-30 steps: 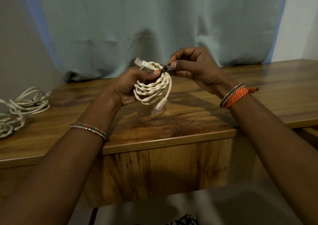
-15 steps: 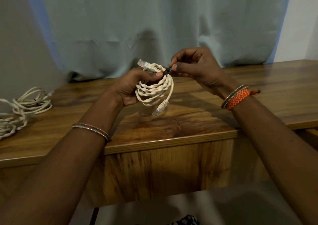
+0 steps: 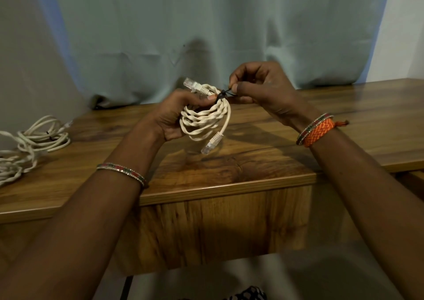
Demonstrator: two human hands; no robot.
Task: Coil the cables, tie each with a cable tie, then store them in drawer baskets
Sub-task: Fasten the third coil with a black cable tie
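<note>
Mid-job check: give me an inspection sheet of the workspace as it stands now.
Surface: wooden table, glossy top.
Job's things: coiled white cable held above the table; black cable tie around its top.
Clutter: nothing seen.
Hands: left hand grips the coil; right hand pinches the tie's tail.
Cables: more white cables lie at the table's left end, one with a dark tie.
Surroundings: pale curtain behind; dark mesh item at the bottom edge, unclear.
</note>
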